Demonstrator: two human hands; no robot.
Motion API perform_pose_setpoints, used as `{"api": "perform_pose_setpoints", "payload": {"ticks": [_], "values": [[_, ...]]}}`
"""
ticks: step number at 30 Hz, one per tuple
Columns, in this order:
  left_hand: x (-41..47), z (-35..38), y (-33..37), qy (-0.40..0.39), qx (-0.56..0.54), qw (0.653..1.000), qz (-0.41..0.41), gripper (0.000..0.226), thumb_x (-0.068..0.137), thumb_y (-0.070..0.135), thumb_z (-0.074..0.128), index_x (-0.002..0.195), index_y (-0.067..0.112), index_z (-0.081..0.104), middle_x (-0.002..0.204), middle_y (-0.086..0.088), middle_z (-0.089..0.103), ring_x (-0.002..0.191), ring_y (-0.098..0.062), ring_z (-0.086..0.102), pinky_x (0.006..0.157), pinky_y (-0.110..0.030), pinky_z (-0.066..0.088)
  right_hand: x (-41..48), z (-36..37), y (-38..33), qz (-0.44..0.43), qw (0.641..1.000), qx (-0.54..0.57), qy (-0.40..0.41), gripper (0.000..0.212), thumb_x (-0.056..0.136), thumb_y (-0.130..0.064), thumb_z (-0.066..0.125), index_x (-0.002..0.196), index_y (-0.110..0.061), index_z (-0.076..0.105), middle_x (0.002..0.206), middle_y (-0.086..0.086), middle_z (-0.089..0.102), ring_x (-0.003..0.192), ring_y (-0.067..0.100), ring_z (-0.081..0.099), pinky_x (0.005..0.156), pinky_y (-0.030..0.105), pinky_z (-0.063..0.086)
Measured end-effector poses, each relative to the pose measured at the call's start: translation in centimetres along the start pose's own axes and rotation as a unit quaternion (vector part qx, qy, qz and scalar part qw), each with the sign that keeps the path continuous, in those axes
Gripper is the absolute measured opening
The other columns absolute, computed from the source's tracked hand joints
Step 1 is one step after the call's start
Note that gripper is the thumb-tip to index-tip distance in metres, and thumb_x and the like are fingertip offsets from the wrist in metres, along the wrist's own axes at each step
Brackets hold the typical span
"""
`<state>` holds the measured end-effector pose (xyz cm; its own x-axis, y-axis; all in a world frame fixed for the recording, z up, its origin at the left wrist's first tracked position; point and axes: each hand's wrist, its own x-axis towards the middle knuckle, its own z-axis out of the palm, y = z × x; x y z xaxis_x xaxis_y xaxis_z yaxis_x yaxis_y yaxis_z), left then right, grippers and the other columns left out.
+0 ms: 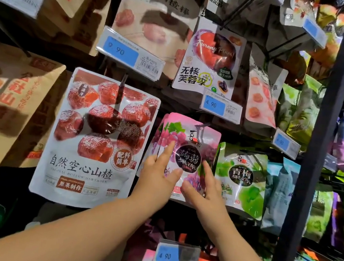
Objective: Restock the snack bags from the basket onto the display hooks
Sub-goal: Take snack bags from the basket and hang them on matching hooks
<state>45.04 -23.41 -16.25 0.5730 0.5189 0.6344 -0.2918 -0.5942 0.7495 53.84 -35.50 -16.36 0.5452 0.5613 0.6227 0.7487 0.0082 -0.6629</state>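
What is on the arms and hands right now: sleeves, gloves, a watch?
Nothing that shows. The left hand and right hand have no gloves and no rings that I can make out. The left forearm and right forearm are bare to the frame edge: no sleeves, watch or bands.
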Motion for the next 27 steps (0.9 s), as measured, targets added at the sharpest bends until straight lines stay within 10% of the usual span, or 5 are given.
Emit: {"api": "perform_pose_setpoints", "payload": {"ticks": [6,12,16,20,27], "values": [[1.6,0.2,-1.3,0.001,0.0,1.0,-0.019,0.067,0.1,0.035,0.053,0.149,0.054,0.012,0.151,-0.01,0.024,0.133,-0.027,0.04,0.112,-0.038,0.035,1.3,0.3,0.5,0.014,0.999,-0.037,-0.012,0.079,0.093,-0.043,0.061,0.154,-0.044,0.011,0.144,-0.008,0.024,0.127,0.003,0.032,0.106,0.024,0.027],[2.9,0.3,-2.1,-0.004,-0.001,0.999,-0.047,0.065,0.102,0.031,0.049,0.151,0.05,0.01,0.148,-0.005,0.024,0.095,-0.005,0.04,0.087,-0.019,0.029,3.0,1.0,1.3,0.039,0.997,-0.058,-0.035,0.079,0.095,-0.044,0.059,0.15,-0.051,0.004,0.151,0.006,0.023,0.137,0.017,0.035,0.114,0.032,0.029],[4.0,0.3,-2.2,-0.007,0.007,0.996,-0.086,0.066,0.103,0.031,0.048,0.151,0.05,0.009,0.157,-0.009,0.014,0.115,-0.017,0.046,0.093,-0.022,0.031,4.6,1.4,1.7,0.054,0.994,-0.084,-0.045,0.081,0.096,-0.042,0.058,0.153,-0.05,0.001,0.159,0.012,0.013,0.15,0.023,0.012,0.118,0.039,0.02],[4.9,0.5,-2.9,0.01,0.029,0.994,-0.108,0.067,0.103,0.033,0.047,0.152,0.05,0.005,0.142,-0.009,0.029,0.089,-0.018,0.049,0.089,-0.027,0.041,5.9,2.2,2.7,0.043,0.995,-0.079,-0.039,0.081,0.095,-0.042,0.06,0.152,-0.053,0.003,0.147,0.004,0.029,0.124,0.018,0.046,0.106,0.043,0.047],[5.2,0.9,-3.2,0.031,0.077,0.988,-0.133,0.066,0.104,0.033,0.042,0.153,0.049,0.0,0.154,-0.012,0.021,0.132,-0.031,0.043,0.106,-0.038,0.039,6.9,3.0,3.8,0.033,0.994,-0.097,-0.042,0.08,0.098,-0.04,0.058,0.154,-0.047,0.001,0.154,0.006,0.025,0.145,0.026,0.029,0.116,0.043,0.033]]}}
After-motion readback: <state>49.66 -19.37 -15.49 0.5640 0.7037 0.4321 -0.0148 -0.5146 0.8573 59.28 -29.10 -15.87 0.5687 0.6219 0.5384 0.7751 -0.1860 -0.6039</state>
